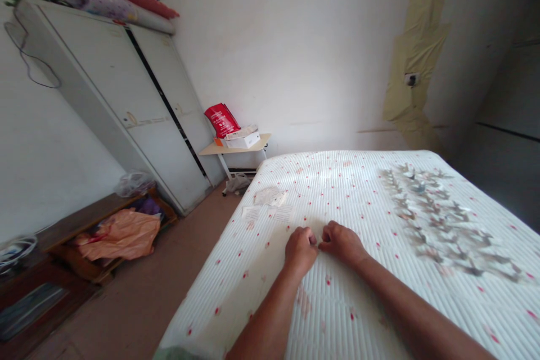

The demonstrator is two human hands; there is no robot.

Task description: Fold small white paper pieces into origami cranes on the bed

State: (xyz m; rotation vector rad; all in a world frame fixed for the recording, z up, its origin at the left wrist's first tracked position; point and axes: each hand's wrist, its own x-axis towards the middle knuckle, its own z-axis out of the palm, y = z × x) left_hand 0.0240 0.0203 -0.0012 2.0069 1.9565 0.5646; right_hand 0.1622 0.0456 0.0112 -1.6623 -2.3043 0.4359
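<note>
My left hand [301, 248] and my right hand [342, 243] are close together over the middle of the bed, fingers curled and thumbs pinched inward. Whatever may be between the fingertips is too small or hidden to make out. Just beyond my left hand, several thin pieces of printed paper [270, 197] lie flat on the bedcover [337, 298], which is white, ribbed and dotted with red. To the right of my right hand, many small grey-white pointed pieces [447, 214], like folded paper figures, stand in rows; they look blurred.
Past the bed's far left corner stands a small table [206, 149] with a red bag [222, 120] and a white box [243, 139]. A tall white cabinet [122, 84] is at the left, near a low wooden cabinet [97, 208] with an orange plastic bag [120, 234]. A wall socket [412, 79] is at the back right.
</note>
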